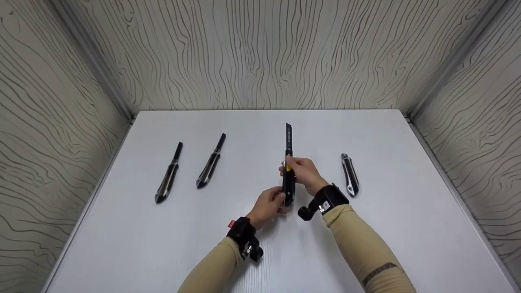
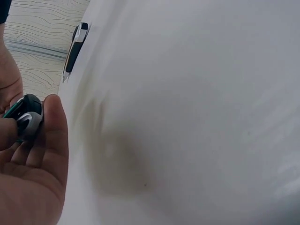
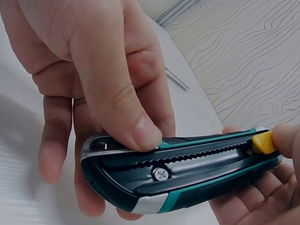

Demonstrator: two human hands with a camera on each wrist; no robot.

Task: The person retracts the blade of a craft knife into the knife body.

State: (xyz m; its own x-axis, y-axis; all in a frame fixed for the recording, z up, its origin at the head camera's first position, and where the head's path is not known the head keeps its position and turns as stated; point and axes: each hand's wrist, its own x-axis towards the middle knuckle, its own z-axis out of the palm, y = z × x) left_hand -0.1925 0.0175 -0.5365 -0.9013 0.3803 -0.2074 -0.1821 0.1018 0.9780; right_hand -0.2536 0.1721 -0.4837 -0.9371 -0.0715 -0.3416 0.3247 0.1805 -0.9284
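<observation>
Hands meet mid-table: left hand (image 1: 268, 203) grips utility knife (image 1: 288, 162), right hand (image 1: 303, 173) thumbs slider.

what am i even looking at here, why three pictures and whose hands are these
There is no machine here: a person works with bare hands and wears three cameras. The big picture comes from a head camera looking down at a white table. The other two come from cameras strapped to each wrist, so they show close-ups.

Both hands hold one utility knife with its blade pushed out. The left hand grips the butt end, seen close in the right wrist view. The right hand holds it further up, with a fingertip at the yellow slider.

Three more knives lie on the table: two on the left, blades out, and one on the right, which looks closed.
</observation>
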